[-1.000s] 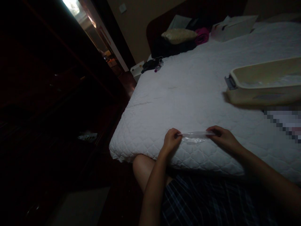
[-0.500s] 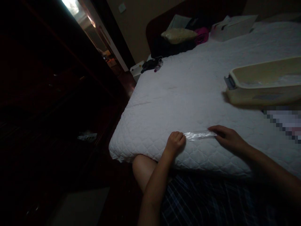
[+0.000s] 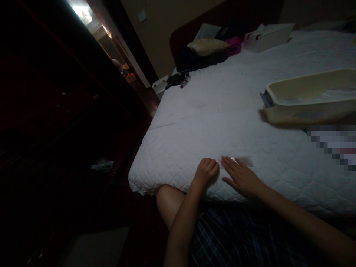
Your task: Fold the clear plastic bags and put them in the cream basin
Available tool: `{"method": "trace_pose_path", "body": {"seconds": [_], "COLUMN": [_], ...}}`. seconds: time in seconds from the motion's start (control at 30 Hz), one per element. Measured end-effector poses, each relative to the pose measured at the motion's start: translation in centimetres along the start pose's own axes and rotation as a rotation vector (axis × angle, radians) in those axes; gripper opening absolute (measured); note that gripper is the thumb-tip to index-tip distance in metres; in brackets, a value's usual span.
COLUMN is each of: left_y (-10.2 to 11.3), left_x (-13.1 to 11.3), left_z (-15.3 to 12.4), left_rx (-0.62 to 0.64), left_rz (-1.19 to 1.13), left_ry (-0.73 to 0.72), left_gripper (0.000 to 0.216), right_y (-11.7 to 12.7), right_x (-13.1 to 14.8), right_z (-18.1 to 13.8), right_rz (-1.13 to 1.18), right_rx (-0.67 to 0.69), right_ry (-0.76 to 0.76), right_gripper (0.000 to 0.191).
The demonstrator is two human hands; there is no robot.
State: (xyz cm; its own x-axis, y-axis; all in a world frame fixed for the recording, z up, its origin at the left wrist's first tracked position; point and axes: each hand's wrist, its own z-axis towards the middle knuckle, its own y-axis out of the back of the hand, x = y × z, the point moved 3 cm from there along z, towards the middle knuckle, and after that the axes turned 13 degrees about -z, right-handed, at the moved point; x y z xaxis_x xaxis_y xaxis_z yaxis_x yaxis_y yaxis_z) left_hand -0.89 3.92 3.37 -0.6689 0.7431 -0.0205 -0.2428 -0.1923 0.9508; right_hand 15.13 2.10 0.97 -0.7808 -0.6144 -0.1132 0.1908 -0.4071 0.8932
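A small clear plastic bag point(image 3: 244, 161) lies flat on the white quilted bed point(image 3: 222, 111) near its front edge. My right hand point(image 3: 240, 178) lies flat over most of the bag with its fingers stretched out, and only the bag's far right end shows. My left hand point(image 3: 206, 170) rests beside it on the quilt, fingers curled into a loose fist at the bag's left end; whether it pinches the bag is hidden.
A beige plastic tub point(image 3: 308, 97) sits on the bed to the right. Dark clothes, a beige cushion point(image 3: 207, 45), a pink item and a white box point(image 3: 268, 36) lie by the headboard. The room to the left is dark, with a lit doorway point(image 3: 91, 18).
My right hand slid left along the bag, from pinching its right end to lying flat over it beside my left hand. The left hand lowered its end and curled into a fist.
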Motion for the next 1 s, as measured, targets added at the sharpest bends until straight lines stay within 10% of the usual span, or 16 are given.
{"method": "trace_pose_path", "body": {"seconds": [1.0], "left_y": [-0.2], "left_x": [-1.2], "left_z": [-3.1], "left_rx": [0.157], "left_rz": [-0.086], "left_ry": [0.011], "left_gripper": [0.056], "right_y": [-0.9], "right_x": [1.0], "right_z": [0.1], "right_rz": [0.002], "right_rx": [-0.002], "right_ry": [0.025], "right_gripper": [0.071]}}
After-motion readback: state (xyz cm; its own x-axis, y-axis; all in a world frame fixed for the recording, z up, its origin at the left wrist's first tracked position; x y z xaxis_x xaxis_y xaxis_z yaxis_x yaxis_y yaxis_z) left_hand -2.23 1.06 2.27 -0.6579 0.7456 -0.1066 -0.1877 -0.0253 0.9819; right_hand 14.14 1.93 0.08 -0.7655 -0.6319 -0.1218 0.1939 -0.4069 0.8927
